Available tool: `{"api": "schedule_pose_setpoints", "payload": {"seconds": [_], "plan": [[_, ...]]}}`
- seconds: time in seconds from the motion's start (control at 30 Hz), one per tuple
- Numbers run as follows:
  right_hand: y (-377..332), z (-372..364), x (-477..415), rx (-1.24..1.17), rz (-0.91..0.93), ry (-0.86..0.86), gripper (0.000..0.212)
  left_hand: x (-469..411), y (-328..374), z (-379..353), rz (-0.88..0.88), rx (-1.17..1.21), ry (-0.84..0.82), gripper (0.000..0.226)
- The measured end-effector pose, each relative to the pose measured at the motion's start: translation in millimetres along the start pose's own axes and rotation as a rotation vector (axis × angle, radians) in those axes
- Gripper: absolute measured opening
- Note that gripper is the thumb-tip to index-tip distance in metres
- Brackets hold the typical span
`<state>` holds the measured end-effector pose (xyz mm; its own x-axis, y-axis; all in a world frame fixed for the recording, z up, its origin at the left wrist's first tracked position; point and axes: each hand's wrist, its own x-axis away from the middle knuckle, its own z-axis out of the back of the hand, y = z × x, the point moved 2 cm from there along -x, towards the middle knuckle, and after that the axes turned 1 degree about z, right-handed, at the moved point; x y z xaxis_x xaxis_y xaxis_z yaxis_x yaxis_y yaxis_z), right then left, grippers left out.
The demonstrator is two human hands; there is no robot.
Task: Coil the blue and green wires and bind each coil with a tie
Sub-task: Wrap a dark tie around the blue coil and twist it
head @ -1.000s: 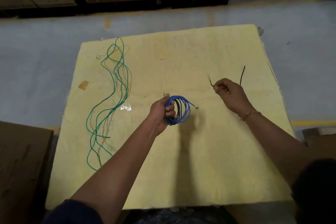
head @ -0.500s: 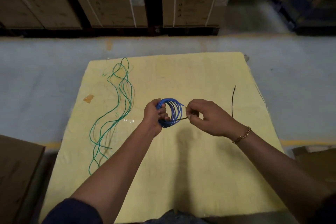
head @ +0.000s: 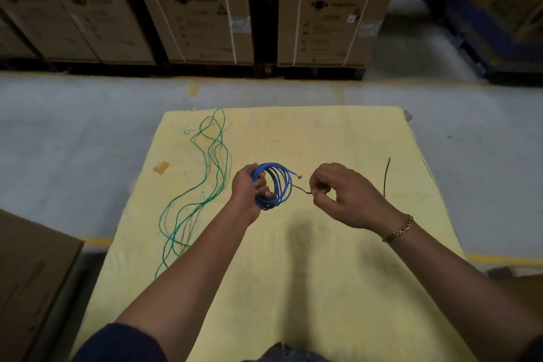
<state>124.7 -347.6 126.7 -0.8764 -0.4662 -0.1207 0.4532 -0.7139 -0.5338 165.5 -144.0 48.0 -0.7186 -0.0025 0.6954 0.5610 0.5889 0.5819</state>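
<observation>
I see the left hand (head: 248, 185) closed around the near-left side of the blue wire (head: 274, 186), which is wound into a coil and held up above the yellow mat (head: 308, 273); the fingers (head: 263, 189) pass through the middle of the loops and the thumb side presses from outside. One bare end of the blue wire sticks out from the coil's upper right, just toward the other hand. The right hand (head: 343, 194) sits just to the right of the coil, not touching it, with its fingertips pinched on a thin dark tie (head: 302, 189); the tie runs from that pinch leftward to the coil's right edge, and I cannot tell whether it passes through the loops. A second dark tie (head: 386, 175) lies on the mat to the right of the right hand, apart from it. Well to the left of the left hand, the green wire (head: 205, 182) lies loose in long wavy strands on the mat, uncoiled. A bracelet (head: 399, 229) sits on the right wrist. Cardboard boxes (head: 202, 6) stand beyond the mat.
</observation>
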Motion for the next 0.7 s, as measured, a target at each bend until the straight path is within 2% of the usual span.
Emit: {"api": "schedule_pose_setpoints", "payload": {"seconds": [0.2,0.37,0.53,0.7], "plan": [[-8.8,-6.9,-16.0,0.135,0.053,0.0,0.014,1.4,-6.3,-9.0,-0.016,-0.129,-0.022,0.036],[-11.8,-8.6,-12.6,0.136,0.057,0.016,0.017,5.6,-5.2,-14.7,0.001,-0.073,-0.027,0.038],[-12.1,-3.5,3.7,0.098,0.086,0.017,0.012,2.2,1.8,-8.0,-0.012,-0.019,-0.016,0.037],[-10.3,-6.0,1.5,0.105,0.085,0.006,0.013,1.0,3.4,-8.3,-0.014,-0.036,-0.029,0.036]]}}
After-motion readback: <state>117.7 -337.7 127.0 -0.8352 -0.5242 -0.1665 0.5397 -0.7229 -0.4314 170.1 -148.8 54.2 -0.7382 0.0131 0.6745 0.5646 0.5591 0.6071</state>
